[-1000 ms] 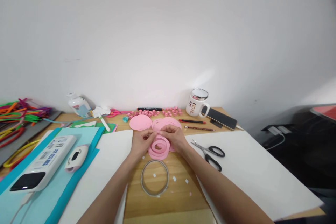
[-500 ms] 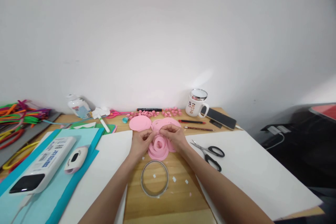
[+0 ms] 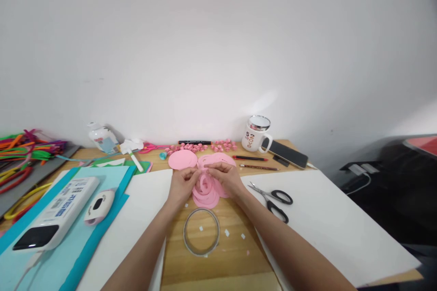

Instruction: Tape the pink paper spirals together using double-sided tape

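My left hand (image 3: 182, 185) and my right hand (image 3: 227, 177) meet at the middle of the wooden table (image 3: 235, 254), fingers pinched on the end of a pink paper spiral strip (image 3: 205, 191). The strip's loose coils hang and rest on the table between my hands. Behind them lie a flat pink paper circle (image 3: 183, 159) and more cut pink spirals (image 3: 218, 160). A row of small rolled pink paper roses (image 3: 201, 147) lines the back of the table. A roll of clear tape (image 3: 201, 231) lies just in front of my hands.
Black-handled scissors (image 3: 273, 198) lie on a white sheet (image 3: 327, 223) at right. A mug (image 3: 255, 134), phone (image 3: 286, 153), pencils (image 3: 254, 162) and marker (image 3: 194, 142) sit at the back. Left: blue paper (image 3: 61, 254), a white device (image 3: 56, 213), a glue bottle (image 3: 101, 137), coloured pipe cleaners (image 3: 23, 154).
The pink spiral's coils have tightened and shifted slightly between my fingers as they work its end. Both hands stay in about the same place.
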{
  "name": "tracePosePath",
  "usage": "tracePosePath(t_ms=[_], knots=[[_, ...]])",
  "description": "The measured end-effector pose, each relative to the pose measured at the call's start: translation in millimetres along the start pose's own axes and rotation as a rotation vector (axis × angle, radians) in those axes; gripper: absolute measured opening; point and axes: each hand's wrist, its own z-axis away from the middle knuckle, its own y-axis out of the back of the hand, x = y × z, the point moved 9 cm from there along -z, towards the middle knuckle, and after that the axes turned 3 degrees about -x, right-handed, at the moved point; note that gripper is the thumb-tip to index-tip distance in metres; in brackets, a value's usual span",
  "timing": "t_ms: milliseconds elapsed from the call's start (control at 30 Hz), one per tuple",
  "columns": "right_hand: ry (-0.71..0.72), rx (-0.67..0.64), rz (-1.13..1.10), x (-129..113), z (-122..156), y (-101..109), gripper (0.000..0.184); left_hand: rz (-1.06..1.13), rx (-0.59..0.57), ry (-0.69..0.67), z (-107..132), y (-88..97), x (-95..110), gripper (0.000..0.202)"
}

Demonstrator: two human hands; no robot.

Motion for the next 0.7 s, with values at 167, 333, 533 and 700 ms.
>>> tracePosePath(t_ms=[167,333,533,700], knots=[[-0.020,0.022,-0.031,3,0,4,0.023,-0.027,-0.008,-0.031,-1,-0.2,3,0.026],[-0.020,0.009,-0.039,2,0,2,0.022,-0.140,0.024,-0.091,-3,3.6,0,0.022],[0.022,0.002,0.056,-3,1,2,0.018,-0.276,0.096,-0.200,-2,9.2,3,0.015],[-0.001,0.003,0.049,-1,1,1,0.023,-0.341,0.130,-0.207,-2,12.2,2,0.017]])
